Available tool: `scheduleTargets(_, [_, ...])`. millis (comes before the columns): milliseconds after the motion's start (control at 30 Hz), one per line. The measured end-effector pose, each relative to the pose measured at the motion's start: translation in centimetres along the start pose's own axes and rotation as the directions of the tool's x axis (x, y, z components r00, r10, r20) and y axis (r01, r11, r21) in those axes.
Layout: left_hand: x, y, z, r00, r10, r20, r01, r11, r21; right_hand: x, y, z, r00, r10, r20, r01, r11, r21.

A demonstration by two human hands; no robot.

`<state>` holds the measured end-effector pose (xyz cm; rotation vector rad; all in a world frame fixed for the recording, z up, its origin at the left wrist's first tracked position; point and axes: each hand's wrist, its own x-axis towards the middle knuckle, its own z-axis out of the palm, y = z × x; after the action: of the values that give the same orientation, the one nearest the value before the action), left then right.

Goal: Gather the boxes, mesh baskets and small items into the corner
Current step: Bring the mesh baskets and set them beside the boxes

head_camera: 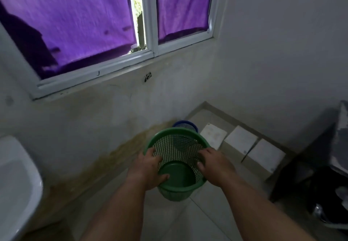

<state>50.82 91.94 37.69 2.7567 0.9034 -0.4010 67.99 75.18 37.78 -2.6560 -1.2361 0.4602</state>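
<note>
Gripping a green mesh basket from both sides, in the lower middle of the frame. With the left hand: fingers curled over the left rim onto the mesh, thumb hooked inside, down near the solid base. With the right hand: fingers bent over the right rim and pressed against the inner mesh, thumb out of sight. Clamped on either side, with nothing else held.

Holding it roughly upright, mouth turned up toward the camera, long axis running from the wide rim down to the narrower base, showing more of the far mesh wall than the near one. Cannot tell whether lifted clear of the floor or resting on it.

Just beyond, toward the upper right and partly hidden behind the green rim: a blue basket, at the foot of the wall near the corner. Right of that, in a row along the wall: three flat white squares; cannot tell whether boxes or tiles.

Across the upper left, a window with purple curtains. At the left edge, a white basin; at the right edge, dark furniture.
</note>
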Motion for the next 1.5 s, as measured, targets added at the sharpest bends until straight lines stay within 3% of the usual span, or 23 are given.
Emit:
scheduleTargets(367, [19.9,-5.9,-2.0,0.964,0.003,0.264,0.016,0.997,-0.070,22.9,0.8,2.6,0.990,-0.019,0.139,0.016,0.999,0.028])
scheduleTargets(567, [32.2,-8.0,3.1,0.934,-0.075,0.348,0.115,0.989,-0.097,35.6,3.5,8.7,0.960,-0.044,0.275,0.028,0.998,0.060])
scheduleTargets(700, [38.9,-9.7,8.5,0.934,-0.119,0.336,0.186,0.967,-0.176,41.6,4.6,13.4,0.926,-0.023,0.376,-0.008,0.997,0.081])
scheduleTargets(867, [46.6,-11.0,15.9,0.929,-0.201,0.312,0.295,0.909,-0.293,48.1,6.2,20.1,0.917,0.033,0.398,-0.066,0.995,0.070])
scheduleTargets(1167, [53.8,-13.9,28.0,0.895,-0.210,0.393,0.341,0.890,-0.302,53.7,8.4,31.7,0.885,0.124,0.449,-0.163,0.985,0.049])
scheduleTargets(1500, [54.6,-14.2,34.0,0.859,-0.229,0.458,0.410,0.843,-0.349,53.1,10.0,37.9,0.860,0.133,0.492,-0.216,0.970,0.115])
